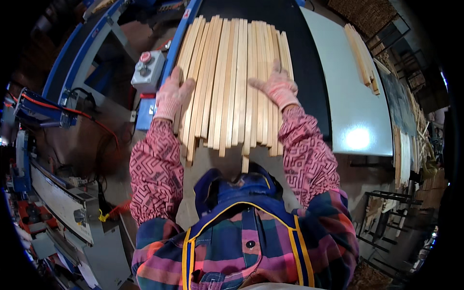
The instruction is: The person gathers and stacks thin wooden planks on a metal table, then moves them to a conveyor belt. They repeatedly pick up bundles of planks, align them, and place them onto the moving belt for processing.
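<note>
A wide row of pale wooden strips point(224, 82) lies side by side on a black conveyor belt point(309, 63), their near ends uneven and jutting past the belt's end. One strip sticks out farthest toward me. My left hand point(173, 93), in a pink-white work glove, rests along the row's left edge with thumb and fingers apart. On the right part of the row lies my right hand point(279, 87), gloved alike, its thumb spread and a finger pointing away from me. Neither hand is wrapped around a strip.
Left of the belt sits a grey control box point(148, 71) with a red button. A pale side table point(355, 106) on the right carries a few strips point(361, 58). Black metal racks point(386, 217) stand at the lower right, and machinery point(72, 208) fills the left.
</note>
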Tool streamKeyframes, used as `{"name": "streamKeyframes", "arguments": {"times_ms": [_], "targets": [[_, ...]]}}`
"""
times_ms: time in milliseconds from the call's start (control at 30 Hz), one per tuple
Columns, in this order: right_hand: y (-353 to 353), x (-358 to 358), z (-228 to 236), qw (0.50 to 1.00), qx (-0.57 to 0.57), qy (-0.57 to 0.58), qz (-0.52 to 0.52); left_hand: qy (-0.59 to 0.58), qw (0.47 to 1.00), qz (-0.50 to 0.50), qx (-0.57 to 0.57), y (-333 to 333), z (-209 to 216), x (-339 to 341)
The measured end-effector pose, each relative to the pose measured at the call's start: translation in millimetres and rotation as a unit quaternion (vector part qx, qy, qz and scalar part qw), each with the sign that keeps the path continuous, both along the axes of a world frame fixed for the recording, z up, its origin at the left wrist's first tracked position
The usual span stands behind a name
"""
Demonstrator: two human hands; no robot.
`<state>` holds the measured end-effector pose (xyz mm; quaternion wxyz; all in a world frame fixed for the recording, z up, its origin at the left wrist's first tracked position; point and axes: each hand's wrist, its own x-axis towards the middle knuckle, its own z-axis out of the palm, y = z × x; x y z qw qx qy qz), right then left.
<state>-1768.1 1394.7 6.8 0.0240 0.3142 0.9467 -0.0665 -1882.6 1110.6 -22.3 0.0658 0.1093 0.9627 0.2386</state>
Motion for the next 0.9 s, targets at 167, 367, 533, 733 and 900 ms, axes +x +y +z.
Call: {"name": "streamKeyframes", "arguments": {"times_ms": [167,367,533,733,900], "targets": [[9,-10,5,0.994,-0.086,-0.037,-0.047,0.001,1.000,-0.010,0.017,-12,-16,-13],[11,-18,11,0.988,-0.106,-0.049,-0.098,-0.028,0.999,-0.006,0.028,-2,-5,-9],[6,-20,17,0.982,-0.145,-0.006,-0.119,-0.015,0.998,-0.004,0.056,-8,-5,-8],[53,-4,-9,0.866,-0.454,0.198,-0.063,0.014,0.998,-0.018,0.061,-5,-6,-7],[144,53,-68,0.589,-0.668,0.447,0.086,0.019,0.994,-0.028,0.107,-3,-22,-15]]}}
